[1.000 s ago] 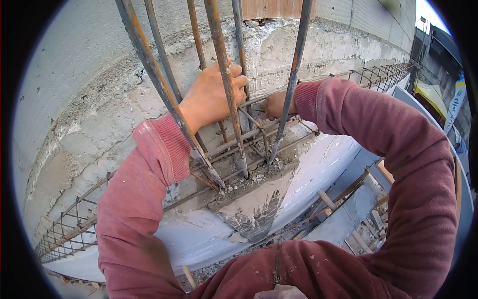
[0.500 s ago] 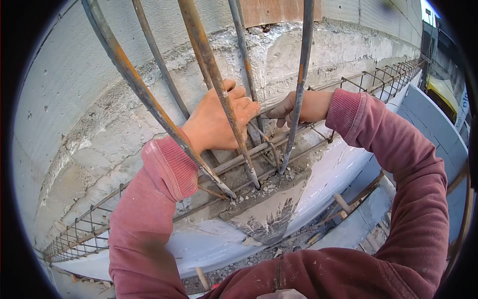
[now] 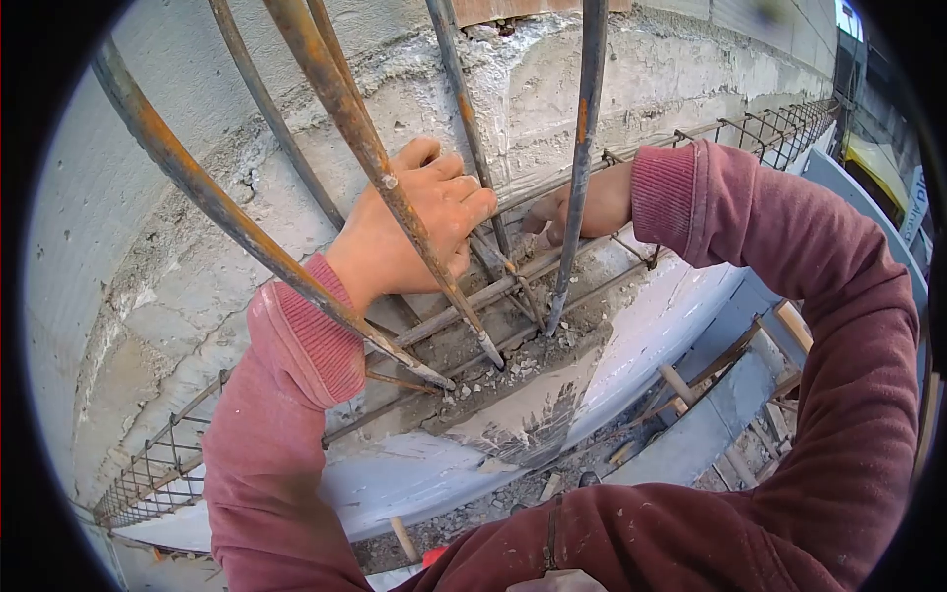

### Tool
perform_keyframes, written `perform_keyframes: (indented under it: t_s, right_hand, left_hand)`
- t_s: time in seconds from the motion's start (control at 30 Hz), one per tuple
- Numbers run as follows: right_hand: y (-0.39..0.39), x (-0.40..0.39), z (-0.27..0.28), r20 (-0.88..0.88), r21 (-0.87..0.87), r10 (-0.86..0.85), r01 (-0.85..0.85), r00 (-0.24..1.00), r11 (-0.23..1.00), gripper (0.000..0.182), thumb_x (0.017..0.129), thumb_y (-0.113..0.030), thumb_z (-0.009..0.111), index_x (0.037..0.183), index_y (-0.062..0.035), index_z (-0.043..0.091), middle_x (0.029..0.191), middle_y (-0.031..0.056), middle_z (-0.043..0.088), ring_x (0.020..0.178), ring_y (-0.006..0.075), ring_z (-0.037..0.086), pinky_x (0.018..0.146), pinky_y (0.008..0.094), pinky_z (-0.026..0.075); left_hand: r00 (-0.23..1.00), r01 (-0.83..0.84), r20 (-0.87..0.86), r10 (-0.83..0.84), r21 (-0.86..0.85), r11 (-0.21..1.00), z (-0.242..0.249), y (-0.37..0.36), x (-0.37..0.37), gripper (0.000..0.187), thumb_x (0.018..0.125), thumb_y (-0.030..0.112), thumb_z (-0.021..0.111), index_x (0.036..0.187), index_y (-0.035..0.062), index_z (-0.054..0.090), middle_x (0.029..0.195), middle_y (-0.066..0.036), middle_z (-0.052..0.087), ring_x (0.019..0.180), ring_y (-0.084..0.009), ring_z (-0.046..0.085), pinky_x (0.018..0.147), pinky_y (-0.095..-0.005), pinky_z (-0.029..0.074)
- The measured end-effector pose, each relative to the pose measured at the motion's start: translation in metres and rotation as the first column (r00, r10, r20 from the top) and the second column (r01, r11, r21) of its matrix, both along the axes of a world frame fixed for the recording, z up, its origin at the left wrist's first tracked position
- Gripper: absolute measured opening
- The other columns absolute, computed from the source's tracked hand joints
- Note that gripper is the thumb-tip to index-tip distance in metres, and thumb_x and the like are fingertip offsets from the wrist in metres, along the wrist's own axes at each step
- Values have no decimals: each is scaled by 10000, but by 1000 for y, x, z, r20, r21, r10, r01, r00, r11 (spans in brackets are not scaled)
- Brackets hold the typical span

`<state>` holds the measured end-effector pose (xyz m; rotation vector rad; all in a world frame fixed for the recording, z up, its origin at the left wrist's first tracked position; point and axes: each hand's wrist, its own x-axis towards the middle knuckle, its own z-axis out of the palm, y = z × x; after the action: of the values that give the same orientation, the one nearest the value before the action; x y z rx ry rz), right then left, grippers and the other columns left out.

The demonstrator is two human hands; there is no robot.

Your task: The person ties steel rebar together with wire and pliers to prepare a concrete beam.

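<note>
My left hand [image 3: 419,222] is behind a rusty upright rebar [image 3: 360,138], its fingers curled over the end of a horizontal reinforcing bar [image 3: 538,189]. Just right of it, my right hand [image 3: 592,205] reaches under the same bar. Its fingers are bent and partly hidden behind another upright rebar [image 3: 579,158], so what they hold is not visible. Below both hands, a stirrup [image 3: 523,281] crosses the lower lengthwise bars. Several upright rods rise out of the concrete at the hands.
A rough concrete wall [image 3: 148,257] curves behind the bars. The rebar cage runs on to the right [image 3: 789,128] and left [image 3: 158,469]. In front are a white board [image 3: 385,493], rubble and wood offcuts [image 3: 676,383]. A grey panel [image 3: 715,424] lies lower right.
The view has shifted, so the upright rods and my left hand appear farther left and lower. My right hand stays close to the horizontal bar, with its fingers now lower beneath it.
</note>
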<state>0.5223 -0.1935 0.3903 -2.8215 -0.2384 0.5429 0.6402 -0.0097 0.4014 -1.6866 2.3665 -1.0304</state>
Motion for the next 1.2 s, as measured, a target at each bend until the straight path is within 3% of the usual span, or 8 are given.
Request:
perform_keyframes:
  t_s: [0.33,0.43,0.53,0.63,0.73,0.83,1.13,1.2]
  right_hand:
    - [-8,-1,-18,-13,493,-135,124,991,861,535,820,-125,588,1308,17,419,1133,183,591,1024,215,589,866,309,470]
    - [-8,-5,-17,27,449,-178,147,984,881,368,861,-280,535,1095,-4,601,988,117,651,923,199,585,819,342,454]
    - [-10,3,-21,85,246,-139,114,987,963,405,802,-116,585,1181,20,542,1019,148,644,955,230,621,824,325,486]
    - [-3,-8,-14,272,-49,-8,22,962,999,337,831,-156,556,1118,19,577,999,147,645,954,275,617,818,341,489]
    - [13,-29,9,113,-392,-69,108,991,914,338,868,-199,504,1117,20,570,1057,190,613,941,322,603,819,368,492]
    - [-23,-25,-10,186,-362,191,-114,964,925,347,886,-218,471,1127,11,569,1152,213,558,1001,346,570,870,384,477]
    - [-12,-23,-2,3,318,-144,136,990,938,532,920,-183,451,1404,-19,305,1418,164,370,1278,224,380,1073,300,279]
    - [-16,-22,-10,83,360,-165,124,983,924,395,882,-157,456,1256,-30,475,1159,87,550,1041,163,545,920,293,402]
  left_hand:
    - [975,-20,214,53,-155,988,-11,-6,3,223,610,228,679,776,97,608,813,-13,540,855,-176,527,831,-329,377]
    - [981,-101,156,113,-78,992,-10,-6,-8,332,582,260,731,845,102,604,873,-16,544,884,-184,516,849,-350,366]
    - [980,-134,136,143,-72,988,-14,-9,-7,364,569,276,757,850,108,601,864,-14,543,884,-185,510,856,-364,357]
    - [981,-125,131,141,-121,985,-17,-12,-7,336,567,282,760,809,113,599,809,-6,537,866,-182,505,840,-368,354]
    - [973,-180,118,199,-153,972,-18,-16,-12,324,563,291,764,782,114,602,769,0,537,844,-182,504,814,-368,354]
    - [953,-248,126,275,-190,950,-23,-19,-17,327,559,311,768,765,113,608,743,-5,541,812,-187,508,789,-368,355]
    - [983,-182,12,185,-136,974,-5,-10,-20,345,589,312,751,807,70,637,763,-44,559,799,-231,529,772,-359,399]
    - [991,-135,-29,132,-138,981,0,-5,-19,357,602,280,738,857,47,647,819,-64,571,839,-248,535,780,-366,418]
